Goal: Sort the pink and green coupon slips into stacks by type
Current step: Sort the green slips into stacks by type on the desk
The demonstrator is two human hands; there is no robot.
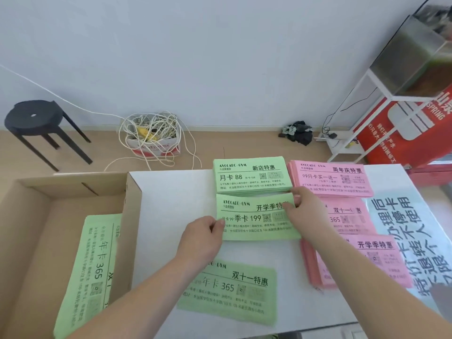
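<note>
White, smooth tabletop (171,204) carries flat rectangular paper slips. The left hand (203,241) pinches the left edge of the middle green coupon slip (256,223), and the right hand (303,211) pinches its upper right corner. The slip's top edge curls slightly, just beside the thick green paper stack (252,176). Three pink paper stacks (347,216) crowd the right side. Bare table separates a lone green slip (230,292) nearer the person. An open brown cardboard box (73,192) at left holds more green slips (90,265).

The green slip (254,217) held by left hand (203,237) and right hand (304,212) read "季卡 199"; the green stack (252,176) beyond them read "月卡 88".
</note>
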